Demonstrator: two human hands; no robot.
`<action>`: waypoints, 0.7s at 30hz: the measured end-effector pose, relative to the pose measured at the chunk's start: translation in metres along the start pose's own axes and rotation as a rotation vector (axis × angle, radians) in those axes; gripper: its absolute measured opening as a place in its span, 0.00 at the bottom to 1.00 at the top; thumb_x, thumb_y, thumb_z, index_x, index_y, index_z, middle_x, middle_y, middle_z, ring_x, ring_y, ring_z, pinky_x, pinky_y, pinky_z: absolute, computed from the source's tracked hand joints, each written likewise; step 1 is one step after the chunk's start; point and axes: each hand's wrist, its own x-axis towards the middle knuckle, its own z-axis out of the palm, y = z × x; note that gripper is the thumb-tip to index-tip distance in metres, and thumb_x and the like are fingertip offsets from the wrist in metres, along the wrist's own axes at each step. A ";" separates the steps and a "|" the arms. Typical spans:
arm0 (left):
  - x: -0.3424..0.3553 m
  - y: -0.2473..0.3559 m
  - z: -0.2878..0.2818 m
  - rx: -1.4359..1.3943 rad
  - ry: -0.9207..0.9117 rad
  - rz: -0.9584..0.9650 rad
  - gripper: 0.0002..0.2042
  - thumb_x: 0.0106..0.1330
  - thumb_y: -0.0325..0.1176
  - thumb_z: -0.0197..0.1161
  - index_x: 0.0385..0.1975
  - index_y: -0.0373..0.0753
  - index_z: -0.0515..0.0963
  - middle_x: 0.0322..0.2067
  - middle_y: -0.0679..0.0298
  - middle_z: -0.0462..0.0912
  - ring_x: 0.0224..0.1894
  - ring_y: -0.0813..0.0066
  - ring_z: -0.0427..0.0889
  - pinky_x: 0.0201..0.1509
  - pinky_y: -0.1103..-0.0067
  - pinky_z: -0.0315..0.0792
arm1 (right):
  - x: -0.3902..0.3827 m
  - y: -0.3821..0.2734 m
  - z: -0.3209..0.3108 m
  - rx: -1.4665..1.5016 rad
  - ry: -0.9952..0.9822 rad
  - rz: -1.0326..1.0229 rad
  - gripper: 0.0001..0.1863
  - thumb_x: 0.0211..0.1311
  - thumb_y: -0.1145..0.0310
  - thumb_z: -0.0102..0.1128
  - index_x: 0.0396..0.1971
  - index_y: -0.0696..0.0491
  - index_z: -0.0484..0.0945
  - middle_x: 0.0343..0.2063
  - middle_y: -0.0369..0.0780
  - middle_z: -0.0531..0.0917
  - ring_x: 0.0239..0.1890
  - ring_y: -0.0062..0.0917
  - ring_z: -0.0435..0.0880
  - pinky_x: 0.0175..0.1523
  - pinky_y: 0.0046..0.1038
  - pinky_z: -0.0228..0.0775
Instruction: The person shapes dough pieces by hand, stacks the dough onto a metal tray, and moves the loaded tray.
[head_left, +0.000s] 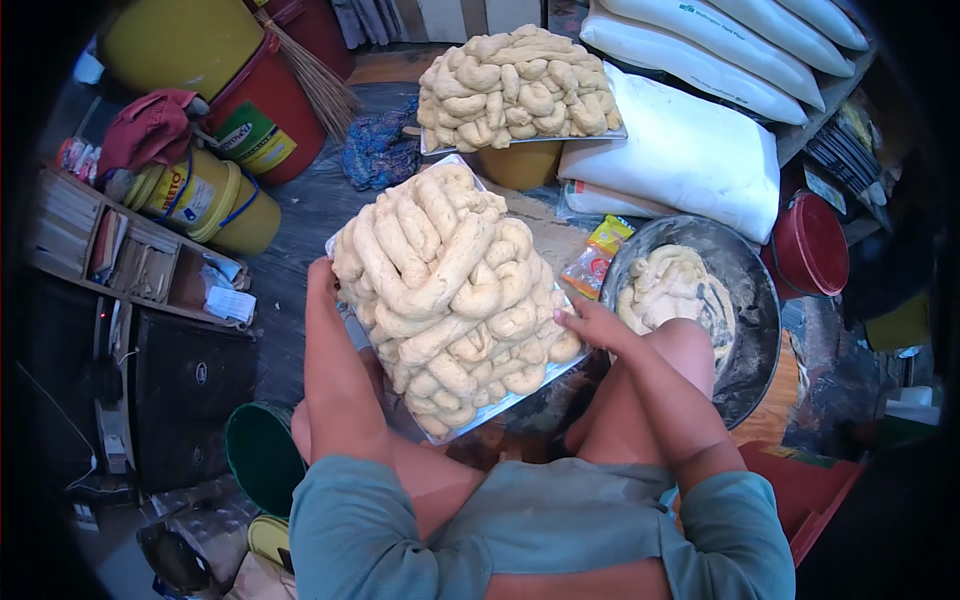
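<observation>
A shallow metal tray [550, 375] heaped with thick ropes of pale dough [455, 275] is tilted in front of me, above my lap. My left hand [322, 278] grips its left edge, the fingers mostly hidden behind the rim. On the opposite edge, my right hand [592, 325] is closed with the thumb over the rim, close to the dough. Beyond it, a second tray [625, 133] piled with similar dough ropes [520, 85] rests on a yellowish bucket [520, 165]. By my right knee sits a black basin [755, 340] with loose soft dough [670, 285] inside.
White sacks [690, 150] lie at the far right, with more stacked behind. A red bucket [815, 245] stands past the basin, beside which lies a small yellow-and-red packet [600, 255]. Large buckets [265, 110] and a broom [310, 70] fill the far left; a green bucket [262, 455] is near my left leg.
</observation>
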 end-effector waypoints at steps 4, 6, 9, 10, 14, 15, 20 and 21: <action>-0.043 -0.035 -0.020 -0.064 0.160 -0.032 0.08 0.61 0.31 0.55 0.33 0.38 0.81 0.30 0.61 0.82 0.28 0.69 0.80 0.29 0.72 0.71 | -0.003 -0.010 -0.003 -0.055 0.193 0.126 0.40 0.56 0.39 0.60 0.52 0.63 0.75 0.50 0.57 0.78 0.54 0.45 0.78 0.58 0.37 0.67; -0.061 -0.045 -0.037 -0.118 0.167 -0.015 0.08 0.60 0.30 0.56 0.35 0.37 0.81 0.32 0.60 0.83 0.30 0.67 0.81 0.31 0.71 0.73 | 0.000 -0.010 -0.003 0.019 0.201 0.124 0.41 0.56 0.39 0.62 0.54 0.63 0.72 0.50 0.56 0.78 0.54 0.43 0.78 0.57 0.35 0.68; -0.086 -0.051 -0.031 -0.136 0.211 -0.058 0.10 0.60 0.30 0.58 0.39 0.36 0.81 0.34 0.58 0.83 0.33 0.66 0.82 0.35 0.70 0.74 | 0.001 0.014 0.006 0.163 0.233 0.161 0.43 0.54 0.41 0.65 0.58 0.62 0.67 0.49 0.55 0.78 0.53 0.38 0.79 0.55 0.32 0.70; -0.095 -0.048 -0.004 -0.167 0.190 -0.107 0.09 0.62 0.30 0.57 0.38 0.36 0.81 0.33 0.59 0.83 0.31 0.68 0.81 0.35 0.70 0.73 | 0.003 0.037 0.008 0.435 0.372 0.188 0.45 0.55 0.42 0.65 0.62 0.60 0.60 0.52 0.53 0.75 0.55 0.38 0.76 0.55 0.35 0.70; -0.121 -0.018 -0.061 0.122 0.542 0.154 0.10 0.69 0.32 0.52 0.34 0.35 0.80 0.30 0.61 0.82 0.31 0.76 0.76 0.35 0.74 0.70 | -0.005 0.007 0.029 1.041 0.303 0.326 0.48 0.61 0.45 0.61 0.69 0.50 0.44 0.63 0.49 0.64 0.62 0.42 0.68 0.57 0.51 0.66; -0.131 -0.002 -0.084 0.101 0.503 0.248 0.13 0.71 0.35 0.51 0.31 0.32 0.77 0.30 0.61 0.80 0.32 0.77 0.74 0.38 0.73 0.69 | -0.013 -0.010 0.032 1.094 0.150 0.312 0.43 0.64 0.47 0.58 0.69 0.45 0.44 0.66 0.47 0.60 0.63 0.44 0.67 0.59 0.63 0.59; -0.245 0.086 0.073 0.423 0.087 0.863 0.19 0.71 0.40 0.54 0.45 0.27 0.77 0.44 0.52 0.81 0.48 0.63 0.78 0.56 0.72 0.68 | -0.028 0.016 0.031 1.254 0.059 0.427 0.36 0.68 0.48 0.51 0.69 0.45 0.48 0.67 0.45 0.60 0.66 0.46 0.63 0.64 0.64 0.52; -0.266 0.098 0.095 0.559 -0.006 0.979 0.19 0.70 0.40 0.54 0.46 0.27 0.77 0.47 0.47 0.79 0.52 0.54 0.77 0.59 0.69 0.67 | -0.026 0.018 0.029 1.355 -0.025 0.397 0.35 0.69 0.47 0.48 0.69 0.46 0.50 0.67 0.46 0.60 0.66 0.45 0.63 0.65 0.62 0.52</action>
